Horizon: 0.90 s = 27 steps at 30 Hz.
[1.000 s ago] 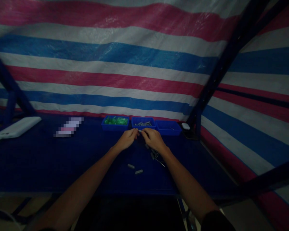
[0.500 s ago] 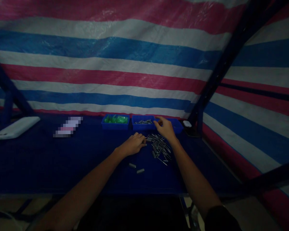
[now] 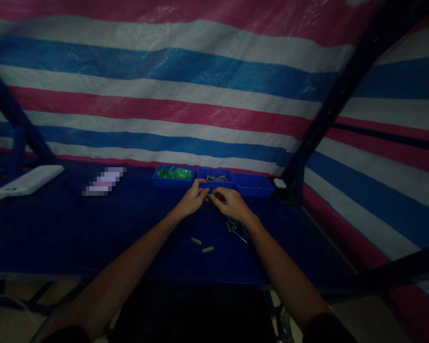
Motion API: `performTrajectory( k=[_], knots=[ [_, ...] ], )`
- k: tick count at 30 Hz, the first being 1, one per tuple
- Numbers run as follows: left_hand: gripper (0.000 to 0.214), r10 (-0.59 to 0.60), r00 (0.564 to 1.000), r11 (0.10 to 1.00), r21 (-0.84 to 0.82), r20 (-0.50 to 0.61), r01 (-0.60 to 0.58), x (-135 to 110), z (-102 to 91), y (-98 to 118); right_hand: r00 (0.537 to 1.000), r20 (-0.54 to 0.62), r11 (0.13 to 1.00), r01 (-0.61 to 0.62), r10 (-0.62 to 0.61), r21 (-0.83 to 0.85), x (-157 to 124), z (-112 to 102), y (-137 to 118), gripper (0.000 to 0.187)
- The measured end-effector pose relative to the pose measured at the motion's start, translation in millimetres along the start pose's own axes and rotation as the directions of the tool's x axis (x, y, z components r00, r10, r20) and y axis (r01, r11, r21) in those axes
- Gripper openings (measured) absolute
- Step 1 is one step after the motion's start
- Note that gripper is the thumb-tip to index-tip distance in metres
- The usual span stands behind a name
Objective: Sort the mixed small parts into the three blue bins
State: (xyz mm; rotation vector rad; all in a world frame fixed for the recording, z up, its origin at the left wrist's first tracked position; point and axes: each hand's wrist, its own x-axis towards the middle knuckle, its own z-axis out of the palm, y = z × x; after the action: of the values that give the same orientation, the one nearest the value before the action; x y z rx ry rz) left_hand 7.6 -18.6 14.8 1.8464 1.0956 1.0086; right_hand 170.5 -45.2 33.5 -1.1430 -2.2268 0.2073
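My left hand (image 3: 192, 198) and my right hand (image 3: 230, 202) meet just in front of the blue bins. Between their fingertips is a small metal cylinder (image 3: 210, 195), which both hands pinch; the fingers cover much of it. Under my right wrist lies a pile of thin metal pins (image 3: 240, 233), partly hidden by the hand and forearm. Two short grey metal cylinders (image 3: 208, 249) rest on the table nearer to me.
A bin with green plastic packets (image 3: 173, 174), a bin of small metal parts (image 3: 217, 178) and a bin with a few thin pins (image 3: 253, 186) stand in a row. A white power bank (image 3: 30, 181) lies left; a white case (image 3: 280, 183) sits right, beside the frame post.
My right hand has come from the bins down and left to meet my left hand. My left hand has lifted slightly off the table toward the bins. The view has shifted a little.
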Motion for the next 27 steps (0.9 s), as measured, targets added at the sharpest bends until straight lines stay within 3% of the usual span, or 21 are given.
performTrajectory(
  k=[3,5,8,10,12,15,17,21,24,27],
  knots=[
    [0.03,-0.015,0.999,0.999,0.038,0.04,0.013,-11.9,-5.7,16.6,0.996,-0.081,0.999,-0.029,0.028,-0.017,-1.1,-6.1,0.4,0.023],
    [0.03,0.013,0.998,0.994,0.106,0.063,-0.019,-35.0,-10.8,29.7,0.967,-0.251,0.999,-0.046,0.048,0.014,-0.9,-12.3,1.9,0.024],
    [0.036,0.079,0.986,0.897,0.421,0.144,-0.134,-83.5,-10.0,40.6,0.817,-0.566,0.994,-0.088,0.11,0.066,4.0,-22.9,5.6,0.026],
    [0.045,0.042,0.977,0.836,0.528,0.211,-0.15,-109.9,-0.9,40.5,0.73,-0.664,0.985,-0.159,0.158,0.06,11.1,-27.7,9.6,0.029],
    [0.052,0.042,0.959,0.785,0.584,0.281,-0.206,-120.9,12.9,37.6,0.755,-0.621,0.967,-0.253,0.213,0.024,18.5,-28.3,15.6,0.03],
    [0.057,0.051,0.956,0.732,0.64,0.29,-0.233,-106.5,31.2,31.9,0.847,-0.413,0.934,-0.356,0.335,0.029,19.5,-23.6,27.0,0.035],
    [0.061,0.091,0.941,0.713,0.638,0.325,-0.289,-84.6,36.6,26.9,0.885,-0.321,0.94,-0.337,0.338,0.061,8.4,-20.9,34.9,0.036],
    [0.075,0.176,0.9,0.702,0.59,0.398,-0.398,-35.6,35.6,13.1,0.956,-0.201,0.976,-0.217,0.215,0.011,-33.2,-21.5,50.9,0.037],
    [0.098,0.186,0.883,0.736,0.534,0.432,-0.416,-5.9,37.0,2.7,0.972,-0.074,0.974,-0.225,0.224,-0.012,-58.1,-19.9,61.3,0.04],
    [0.102,0.166,0.852,0.752,0.496,0.497,-0.435,9.7,41.8,-3.6,0.96,-0.017,0.96,-0.279,0.279,0.004,-61.5,-11.8,64.9,0.043]
  ],
)
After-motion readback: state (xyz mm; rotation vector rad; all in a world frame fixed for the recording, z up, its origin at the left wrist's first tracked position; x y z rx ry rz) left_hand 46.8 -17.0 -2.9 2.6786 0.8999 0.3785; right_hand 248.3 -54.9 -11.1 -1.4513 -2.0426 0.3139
